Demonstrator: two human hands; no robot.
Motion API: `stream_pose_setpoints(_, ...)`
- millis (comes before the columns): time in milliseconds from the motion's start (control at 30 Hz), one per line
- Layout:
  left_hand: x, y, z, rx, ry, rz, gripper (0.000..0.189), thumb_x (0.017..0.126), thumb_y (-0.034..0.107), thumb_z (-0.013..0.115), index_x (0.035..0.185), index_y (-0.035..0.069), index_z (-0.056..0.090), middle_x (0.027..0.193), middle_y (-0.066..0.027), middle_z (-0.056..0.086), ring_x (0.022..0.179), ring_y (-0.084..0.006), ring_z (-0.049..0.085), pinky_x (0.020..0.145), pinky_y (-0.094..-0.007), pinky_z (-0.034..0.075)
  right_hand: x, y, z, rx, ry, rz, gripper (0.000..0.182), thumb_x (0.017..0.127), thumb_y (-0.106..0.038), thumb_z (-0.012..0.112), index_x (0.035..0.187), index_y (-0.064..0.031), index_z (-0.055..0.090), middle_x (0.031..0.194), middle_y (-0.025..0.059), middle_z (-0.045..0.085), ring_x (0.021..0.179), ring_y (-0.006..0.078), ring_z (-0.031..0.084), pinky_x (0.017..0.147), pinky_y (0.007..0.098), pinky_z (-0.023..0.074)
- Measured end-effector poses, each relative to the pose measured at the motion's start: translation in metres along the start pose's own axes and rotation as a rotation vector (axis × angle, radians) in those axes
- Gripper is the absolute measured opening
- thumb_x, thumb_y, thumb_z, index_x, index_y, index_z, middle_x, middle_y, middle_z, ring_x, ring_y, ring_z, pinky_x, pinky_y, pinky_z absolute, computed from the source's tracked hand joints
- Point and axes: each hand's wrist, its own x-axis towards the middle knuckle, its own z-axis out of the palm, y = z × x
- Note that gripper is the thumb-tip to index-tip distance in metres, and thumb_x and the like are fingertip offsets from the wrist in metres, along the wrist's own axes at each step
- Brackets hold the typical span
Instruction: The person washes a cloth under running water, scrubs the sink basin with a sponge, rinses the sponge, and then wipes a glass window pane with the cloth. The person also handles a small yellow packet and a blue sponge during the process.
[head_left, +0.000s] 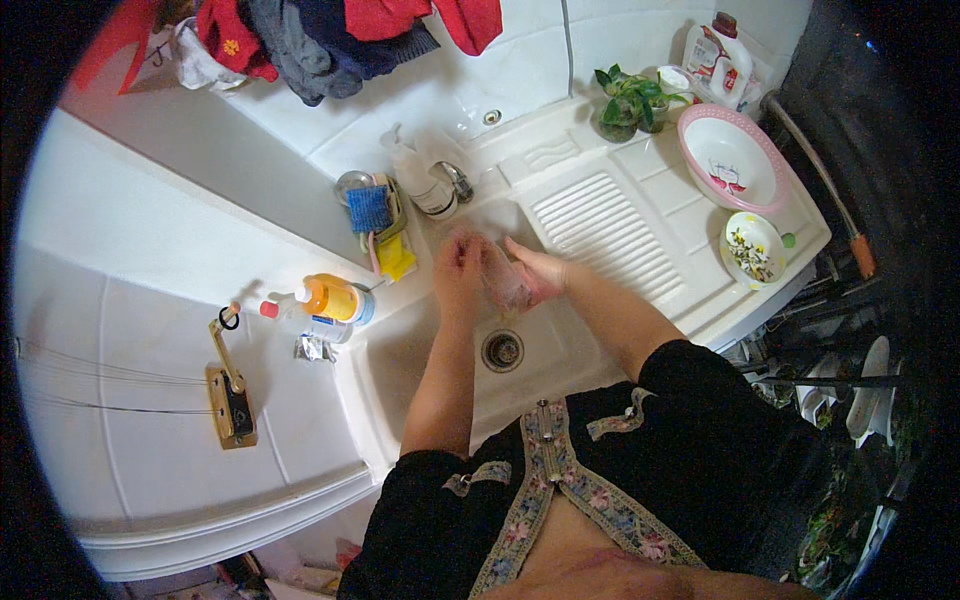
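Over the white laundry sink, both my hands are close together near the chrome faucet. My left hand is blurred by motion, with its fingers near the top of a clear, wet-looking object between the hands. My right hand is around the lower right side of that object, thumb pointing up. What the object is cannot be told; it looks like a transparent container. The metal drain shows below the hands. A white pump bottle stands beside the faucet.
Left of the sink stand an orange bottle, a blue scrubbing sponge and a yellow cloth. To the right are a ribbed washboard, potted plants, a pink-rimmed basin and a small bowl. Clothes hang above.
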Motion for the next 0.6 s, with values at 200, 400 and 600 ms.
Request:
stream_pose_setpoints(200, -0.058, -0.020, -0.010, 0.668, -0.495, 0.564, 0.034, 0.078, 0.015, 0.073, 0.111, 0.012, 0.067, 0.128, -0.0129, 0.061, 0.119, -0.0367, 0.057, 0.101, -0.0496, 0.045, -0.001, 0.023, 0.010, 0.193, 0.060, -0.260, 0.054, 0.100, -0.058, 0.047, 0.142, -0.0242, 0.052, 0.127, -0.0007, 0.064, 0.111, 0.0204, 0.062, 0.085, 0.0463, 0.0540)
stream_pose_setpoints(400, -0.046, -0.020, -0.039, 0.721, -0.460, 0.587, 0.054, 0.072, 0.012, 0.075, 0.123, 0.010, 0.058, 0.144, -0.0135, 0.052, 0.130, -0.0385, 0.051, 0.107, -0.0530, 0.042, -0.010, 0.012, 0.033, 0.015, 0.275, -0.149, 0.036, 0.092, -0.023, 0.072, 0.126, -0.0217, 0.060, 0.106, -0.0030, 0.066, 0.091, 0.0140, 0.063, 0.076, 0.0348, 0.0549)
stream_pose_setpoints(600, -0.041, -0.036, -0.037, 0.666, -0.524, 0.634, 0.054, 0.076, 0.009, 0.070, 0.127, 0.006, 0.053, 0.143, -0.0171, 0.053, 0.127, -0.0375, 0.055, 0.101, -0.0502, 0.046, -0.021, -0.002, 0.046, -0.580, 0.319, 0.133, 0.027, 0.080, -0.019, 0.076, 0.104, -0.0141, 0.065, 0.081, 0.0002, 0.060, 0.073, 0.0148, 0.058, 0.062, 0.0316, 0.0500)
